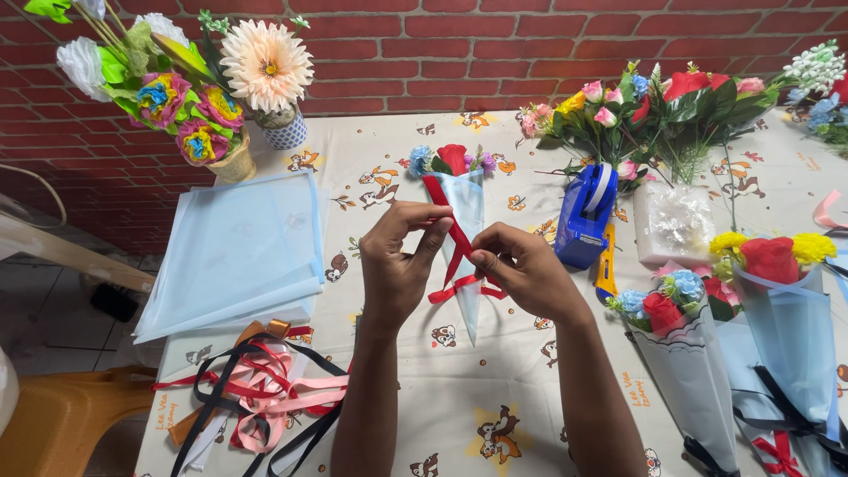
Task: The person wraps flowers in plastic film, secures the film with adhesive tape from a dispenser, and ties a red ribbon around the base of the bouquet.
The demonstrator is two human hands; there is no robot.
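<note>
1. A small cone bouquet (465, 212), wrapped in pale blue paper with a red flower on top, lay at the middle of the table (530, 397), its tip pointing toward the person.
2. A red ribbon (457, 243) ran down across the cone bouquet and crossed it near the lower part.
3. The left hand (395, 265) was just left of the cone bouquet, and its thumb and fingers were pinched on the upper part of the red ribbon.
4. The right hand (526, 269) was just right of the cone bouquet, with its fingers closed on the lower part of the same ribbon; the two hands were close but not touching.
5. Right of the cone bouquet stood a blue tape dispenser (585, 216).
6. Further right lay two finished bouquets (751, 336) in the same pale paper.
7. Left of the cone bouquet was a stack of pale blue sheets (234, 256).
8. Below these sheets lay a heap of loose ribbons (256, 389), red, pink and black.
</note>
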